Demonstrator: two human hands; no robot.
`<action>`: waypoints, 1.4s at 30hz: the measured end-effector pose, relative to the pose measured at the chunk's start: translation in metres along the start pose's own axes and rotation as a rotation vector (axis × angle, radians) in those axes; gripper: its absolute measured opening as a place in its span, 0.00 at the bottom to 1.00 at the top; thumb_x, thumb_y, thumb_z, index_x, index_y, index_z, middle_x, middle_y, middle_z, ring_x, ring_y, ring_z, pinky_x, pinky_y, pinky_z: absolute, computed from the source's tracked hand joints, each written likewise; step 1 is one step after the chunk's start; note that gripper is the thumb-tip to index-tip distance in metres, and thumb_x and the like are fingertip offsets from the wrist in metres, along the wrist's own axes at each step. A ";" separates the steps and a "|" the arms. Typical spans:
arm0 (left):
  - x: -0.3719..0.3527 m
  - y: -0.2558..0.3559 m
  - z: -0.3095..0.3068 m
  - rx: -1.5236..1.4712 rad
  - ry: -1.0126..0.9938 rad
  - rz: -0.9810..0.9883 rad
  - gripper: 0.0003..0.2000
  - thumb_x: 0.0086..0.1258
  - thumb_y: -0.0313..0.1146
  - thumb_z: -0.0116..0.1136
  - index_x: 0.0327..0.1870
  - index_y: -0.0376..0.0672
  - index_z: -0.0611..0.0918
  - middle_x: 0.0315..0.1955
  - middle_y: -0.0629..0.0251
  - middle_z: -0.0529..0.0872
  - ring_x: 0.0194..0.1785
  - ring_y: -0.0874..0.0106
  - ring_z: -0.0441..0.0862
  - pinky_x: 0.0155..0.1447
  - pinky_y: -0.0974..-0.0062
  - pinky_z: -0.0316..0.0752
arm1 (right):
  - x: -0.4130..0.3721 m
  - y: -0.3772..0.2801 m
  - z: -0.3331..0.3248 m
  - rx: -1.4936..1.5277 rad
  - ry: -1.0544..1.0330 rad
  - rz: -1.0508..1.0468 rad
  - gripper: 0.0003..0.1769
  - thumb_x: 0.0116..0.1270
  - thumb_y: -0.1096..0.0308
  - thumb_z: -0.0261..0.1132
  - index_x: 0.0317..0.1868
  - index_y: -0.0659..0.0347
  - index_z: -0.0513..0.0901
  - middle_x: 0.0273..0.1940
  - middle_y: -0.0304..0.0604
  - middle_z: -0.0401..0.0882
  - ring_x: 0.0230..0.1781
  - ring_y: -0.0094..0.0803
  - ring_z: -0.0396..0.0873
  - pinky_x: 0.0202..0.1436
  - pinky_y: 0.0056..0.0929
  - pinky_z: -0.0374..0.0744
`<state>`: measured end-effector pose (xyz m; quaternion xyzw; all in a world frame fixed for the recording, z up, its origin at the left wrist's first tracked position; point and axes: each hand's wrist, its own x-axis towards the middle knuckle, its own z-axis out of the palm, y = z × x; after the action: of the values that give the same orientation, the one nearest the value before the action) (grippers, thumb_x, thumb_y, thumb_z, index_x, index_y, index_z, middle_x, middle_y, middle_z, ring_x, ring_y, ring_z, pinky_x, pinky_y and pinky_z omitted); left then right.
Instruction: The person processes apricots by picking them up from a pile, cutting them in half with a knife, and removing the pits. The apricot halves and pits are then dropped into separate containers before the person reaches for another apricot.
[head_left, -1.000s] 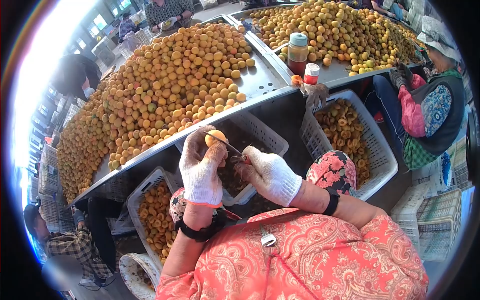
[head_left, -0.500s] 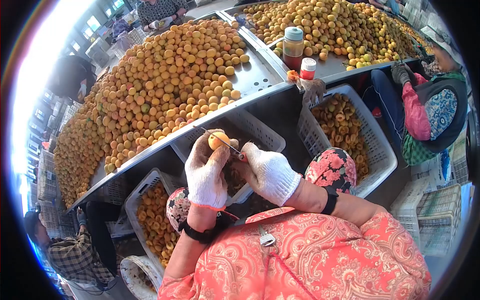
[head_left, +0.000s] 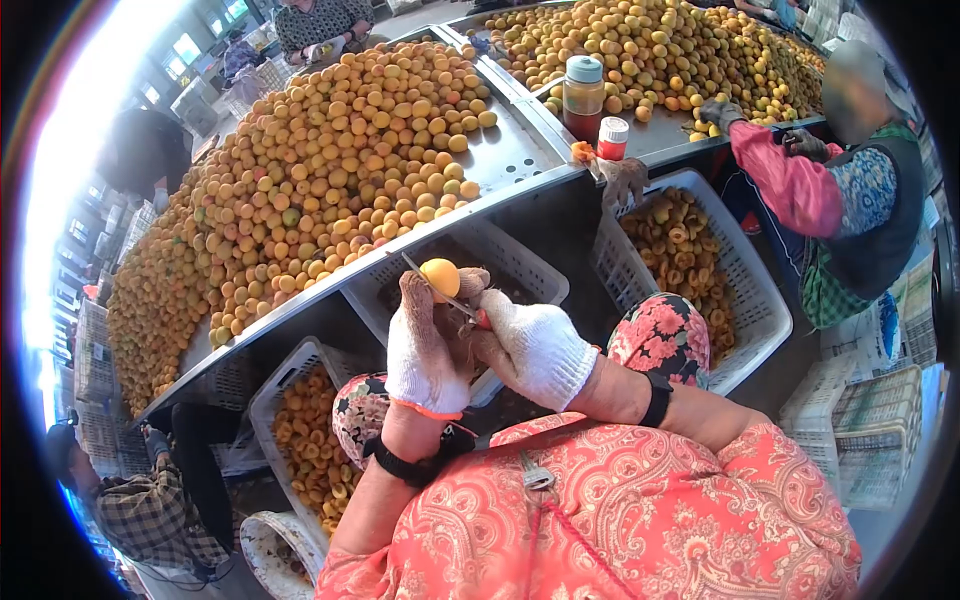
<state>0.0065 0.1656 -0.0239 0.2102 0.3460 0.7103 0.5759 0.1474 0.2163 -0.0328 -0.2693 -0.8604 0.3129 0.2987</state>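
My left hand (head_left: 424, 352), in a white knitted glove stained brown at the fingers, grips an apricot (head_left: 440, 276) between thumb and fingertips. My right hand (head_left: 540, 348), gloved the same way, is closed round the red handle of a small knife (head_left: 484, 319). Its thin blade lies against the near side of the apricot, the tip poking out past it to the upper left. Both hands are close together over a grey plastic crate (head_left: 545, 278) below the table edge, and the right fingers partly hide behind the left ones.
Apricots (head_left: 320, 170) are heaped on the metal table (head_left: 510, 150). A lidded bottle (head_left: 583, 100) and a red-and-white jar (head_left: 612, 138) stand near its edge. Crates of halved apricots (head_left: 312, 430) (head_left: 680, 250) flank my knees. A bucket (head_left: 275, 550) sits lower left. Co-workers sit on both sides.
My left hand has turned and shifted slightly right, its fingers now straighter around the apricot. The co-worker at right has stretched an arm out to the fruit pile.
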 end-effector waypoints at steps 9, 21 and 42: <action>0.001 0.004 0.006 0.124 -0.038 0.274 0.20 0.73 0.26 0.58 0.65 0.35 0.73 0.49 0.58 0.84 0.53 0.69 0.81 0.63 0.72 0.73 | 0.001 0.002 0.006 0.042 0.089 -0.005 0.13 0.71 0.60 0.61 0.42 0.62 0.72 0.23 0.55 0.79 0.26 0.56 0.81 0.27 0.49 0.78; 0.016 -0.002 -0.004 -0.098 -0.037 0.185 0.19 0.70 0.26 0.62 0.62 0.38 0.75 0.53 0.62 0.82 0.52 0.69 0.81 0.57 0.70 0.79 | 0.005 0.007 0.007 -0.014 0.088 0.043 0.15 0.70 0.61 0.62 0.48 0.63 0.73 0.24 0.56 0.81 0.26 0.54 0.82 0.28 0.48 0.79; 0.016 -0.010 0.011 -0.044 -0.004 0.026 0.29 0.70 0.59 0.59 0.52 0.37 0.80 0.46 0.60 0.85 0.45 0.72 0.81 0.53 0.71 0.78 | 0.001 0.018 0.017 -0.011 0.086 0.156 0.13 0.71 0.64 0.60 0.48 0.64 0.72 0.25 0.58 0.80 0.29 0.58 0.82 0.31 0.50 0.79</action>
<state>0.0168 0.1848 -0.0254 0.2034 0.3261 0.7248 0.5718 0.1403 0.2230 -0.0555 -0.3505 -0.8249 0.3185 0.3086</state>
